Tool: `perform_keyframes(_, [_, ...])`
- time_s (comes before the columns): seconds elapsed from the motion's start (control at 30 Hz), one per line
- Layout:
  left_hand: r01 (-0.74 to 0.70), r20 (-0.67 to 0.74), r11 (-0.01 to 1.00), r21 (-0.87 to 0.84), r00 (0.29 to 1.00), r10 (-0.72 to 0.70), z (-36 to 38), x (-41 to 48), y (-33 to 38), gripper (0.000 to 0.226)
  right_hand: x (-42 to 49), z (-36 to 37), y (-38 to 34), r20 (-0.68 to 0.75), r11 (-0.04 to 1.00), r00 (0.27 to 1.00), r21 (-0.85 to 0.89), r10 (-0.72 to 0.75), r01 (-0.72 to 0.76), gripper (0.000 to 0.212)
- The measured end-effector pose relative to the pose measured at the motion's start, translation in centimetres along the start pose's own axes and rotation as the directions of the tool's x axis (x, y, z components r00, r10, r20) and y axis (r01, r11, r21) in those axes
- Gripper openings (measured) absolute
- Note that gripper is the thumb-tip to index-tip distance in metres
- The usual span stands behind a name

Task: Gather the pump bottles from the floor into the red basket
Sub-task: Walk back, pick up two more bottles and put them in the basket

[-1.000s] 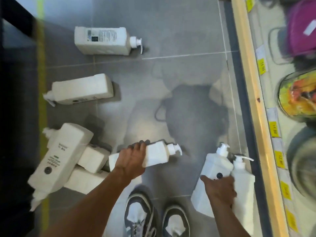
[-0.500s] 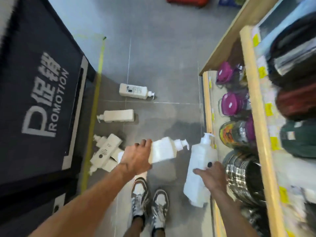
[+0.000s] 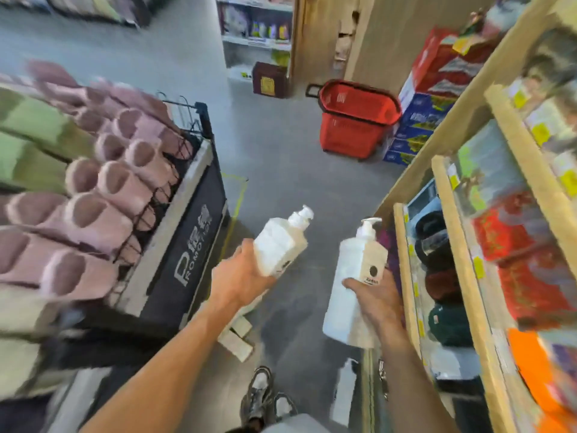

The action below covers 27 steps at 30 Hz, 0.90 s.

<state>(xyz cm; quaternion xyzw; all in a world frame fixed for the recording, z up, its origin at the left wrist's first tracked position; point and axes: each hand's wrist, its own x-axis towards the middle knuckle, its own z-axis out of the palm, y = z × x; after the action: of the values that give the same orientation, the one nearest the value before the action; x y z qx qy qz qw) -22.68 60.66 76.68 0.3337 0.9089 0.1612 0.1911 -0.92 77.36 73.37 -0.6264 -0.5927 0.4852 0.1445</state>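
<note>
Here the left hand (image 3: 237, 278) grips one white plastic pump bottle (image 3: 279, 245) and the right hand (image 3: 373, 300) grips another white pump bottle (image 3: 356, 282), both well short of the red plastic basket (image 3: 359, 120). Grey floor (image 3: 281, 157) lies between. Stacked blue boxes (image 3: 418, 126) sit just beside the basket.

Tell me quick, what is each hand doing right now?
Left hand: closed, holding a white pump bottle.
Right hand: closed, holding a second pump bottle.

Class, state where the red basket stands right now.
In the head view, the red basket stands on the floor farther up the aisle, right of centre, beside the stacked blue boxes at the end of the wooden shelving.
</note>
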Motion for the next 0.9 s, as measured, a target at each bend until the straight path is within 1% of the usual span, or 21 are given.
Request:
perform_keyframes(0.07, [0.049,-0.047,0.999,-0.009,0.998,-0.049,-3.0,-1.5,-0.6,0.071,-1.1,0.3,-2.0,0.043,0.997,0.997,-0.037,-0.065,0.066,0.073])
perform_keyframes(0.13, [0.099,-0.117,0.995,-0.028,0.988,-0.101,-5.4,-3.1,-1.5,0.069,-1.5,1.1,-3.4,0.121,0.987,0.985,-0.086,-0.126,0.137,0.080])
perform_keyframes(0.2, [0.165,-0.186,0.985,-0.056,0.967,-0.172,-7.1,-5.2,-2.5,0.072,-2.1,2.0,-4.5,0.211,0.957,0.955,-0.156,-0.211,0.246,0.080])
perform_keyframes(0.23, [0.200,-0.213,0.977,-0.075,0.954,-0.212,-7.6,-6.5,-3.0,0.075,-2.8,2.6,-5.2,0.270,0.929,0.928,-0.197,-0.256,0.313,0.077])
perform_keyframes(0.33, [0.299,-0.300,0.944,-0.143,0.895,-0.329,-8.3,-11.2,-4.9,0.080,-5.1,5.2,-6.7,0.475,0.830,0.804,-0.233,-0.358,0.507,0.072])
perform_keyframes(0.37, [0.332,-0.324,0.930,-0.158,0.872,-0.367,-8.4,-12.9,-5.6,0.081,-6.0,6.1,-7.2,0.523,0.803,0.768,-0.237,-0.369,0.547,0.072])
perform_keyframes(0.47, [0.452,-0.350,0.865,-0.218,0.791,-0.501,-8.1,-18.9,-7.5,0.083,-9.6,9.4,-8.0,0.670,0.716,0.630,-0.208,-0.393,0.667,0.071])
perform_keyframes(0.53, [0.538,-0.366,0.804,-0.253,0.716,-0.594,-7.9,-23.4,-9.0,0.073,-13.3,11.3,-8.5,0.738,0.648,0.540,-0.186,-0.404,0.738,0.076])
perform_keyframes(0.6, [0.595,-0.397,0.741,-0.311,0.627,-0.670,-7.4,-28.2,-10.7,0.065,-17.6,12.6,-8.7,0.804,0.545,0.448,-0.189,-0.392,0.817,0.079])
perform_keyframes(0.67, [0.637,-0.414,0.670,-0.381,0.531,-0.740,-6.9,-33.4,-12.2,0.062,-22.0,14.2,-8.4,0.854,0.445,0.353,-0.164,-0.382,0.880,0.079])
perform_keyframes(0.83, [0.723,-0.430,0.452,-0.522,0.234,-0.872,-5.4,-47.8,-15.7,0.063,-34.7,18.1,-5.5,0.956,0.251,0.094,-0.022,-0.278,0.968,0.075])
perform_keyframes(0.9, [0.739,-0.426,0.378,-0.557,0.136,-0.894,-4.4,-53.7,-16.5,0.062,-40.3,19.3,-3.6,0.972,0.188,-0.022,0.068,-0.235,0.980,0.077])
